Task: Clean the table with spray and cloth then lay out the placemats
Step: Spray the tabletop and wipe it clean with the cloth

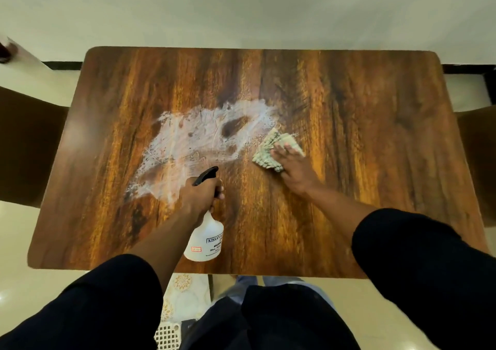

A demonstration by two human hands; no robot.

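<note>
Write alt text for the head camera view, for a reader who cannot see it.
A person's right hand presses a folded cloth flat on a wooden table, beside a smeared white patch of foam. The left hand grips a white spray bottle with a black nozzle, pointed toward the foam.

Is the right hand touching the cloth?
Touching. The head view shows the right hand with straight fingers lying flat on the cloth, pressing it to the table.

White spray bottle (204, 235) with black trigger, tilted above wood-grain worktop (362, 124), patterned cloth (271, 149) flat beside white smeared foam (193, 140)
</note>
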